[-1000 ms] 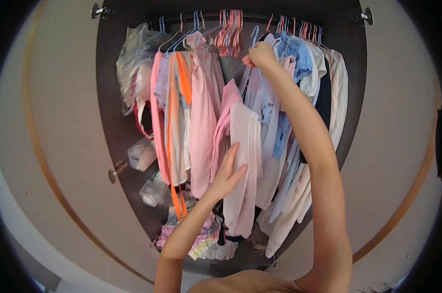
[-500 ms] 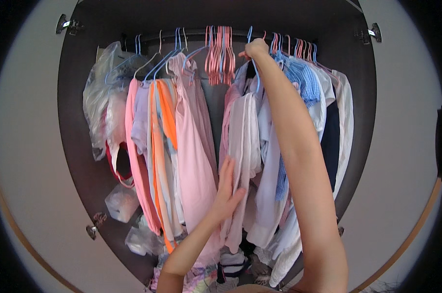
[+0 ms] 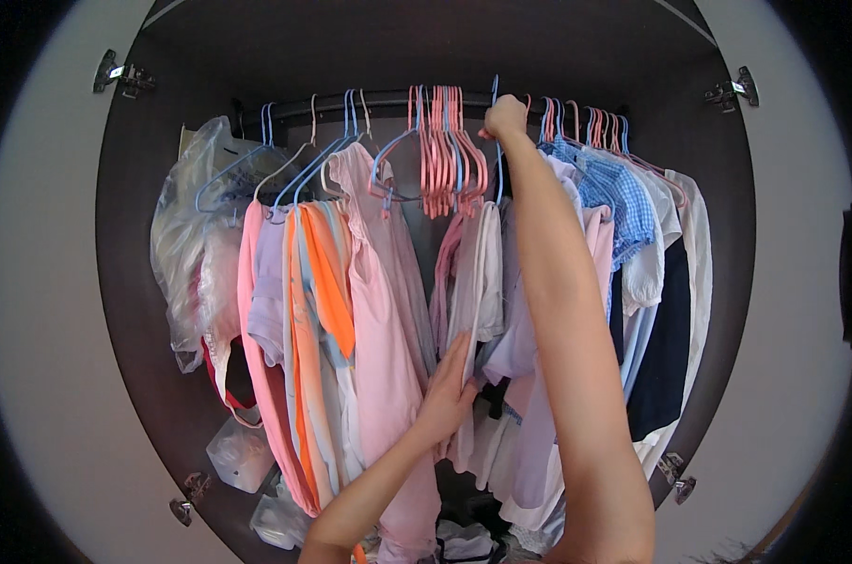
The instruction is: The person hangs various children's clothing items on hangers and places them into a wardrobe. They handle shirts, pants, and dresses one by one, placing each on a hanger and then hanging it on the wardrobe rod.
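Up at the rail, my right hand (image 3: 507, 116) is closed round the upper part of a blue hanger (image 3: 498, 167), which I see nearly edge-on. A pale greyish-white garment (image 3: 482, 273) hangs below it, with its folds falling close together. Lower down, my left hand (image 3: 448, 399) lies against this garment, fingers stretched out and thumb apart. Just left of that hand hangs a long pink dress (image 3: 381, 310). My right forearm covers part of the clothes behind it.
Several empty pink and blue hangers (image 3: 449, 160) crowd the rail (image 3: 327, 105) mid-way. Orange clothes (image 3: 327, 282) and a clear plastic bag (image 3: 196, 226) hang left; a blue checked top (image 3: 623, 207) and navy garment (image 3: 659, 357) hang right. Wardrobe doors (image 3: 40, 310) stand open.
The whole view has shifted, so the rail and clothes sit lower in it. The blue hanger and greyish-white garment have turned more edge-on. My left hand stays against the garment, my right at the hanger.
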Tool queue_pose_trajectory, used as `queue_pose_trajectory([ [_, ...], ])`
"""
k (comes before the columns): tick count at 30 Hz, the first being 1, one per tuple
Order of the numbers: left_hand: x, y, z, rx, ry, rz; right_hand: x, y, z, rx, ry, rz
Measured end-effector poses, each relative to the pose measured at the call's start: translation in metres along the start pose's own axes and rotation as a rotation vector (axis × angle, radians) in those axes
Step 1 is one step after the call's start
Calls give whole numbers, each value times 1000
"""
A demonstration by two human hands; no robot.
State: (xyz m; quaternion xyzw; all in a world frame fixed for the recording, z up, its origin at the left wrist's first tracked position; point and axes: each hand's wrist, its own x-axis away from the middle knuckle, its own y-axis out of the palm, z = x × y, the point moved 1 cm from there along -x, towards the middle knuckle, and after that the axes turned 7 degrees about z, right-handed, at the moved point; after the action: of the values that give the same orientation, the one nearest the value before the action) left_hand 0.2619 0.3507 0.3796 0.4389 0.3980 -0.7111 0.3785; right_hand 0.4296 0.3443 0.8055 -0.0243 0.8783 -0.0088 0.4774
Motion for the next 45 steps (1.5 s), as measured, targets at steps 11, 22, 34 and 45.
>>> queue_pose_trajectory([
  [11, 26, 53, -31, 76, -141, -112, 36, -32, 12, 665, -562, 125],
  [22, 34, 75, -21, 41, -197, 30, 49, -9, -21, 138, -205, -480],
  [34, 70, 78, 10, -55, -361, -13, 32, -9, 12, -148, -278, -151],
  [45, 119, 74, 60, -125, -434, 20, 164, -113, 5, 135, -612, -91],
])
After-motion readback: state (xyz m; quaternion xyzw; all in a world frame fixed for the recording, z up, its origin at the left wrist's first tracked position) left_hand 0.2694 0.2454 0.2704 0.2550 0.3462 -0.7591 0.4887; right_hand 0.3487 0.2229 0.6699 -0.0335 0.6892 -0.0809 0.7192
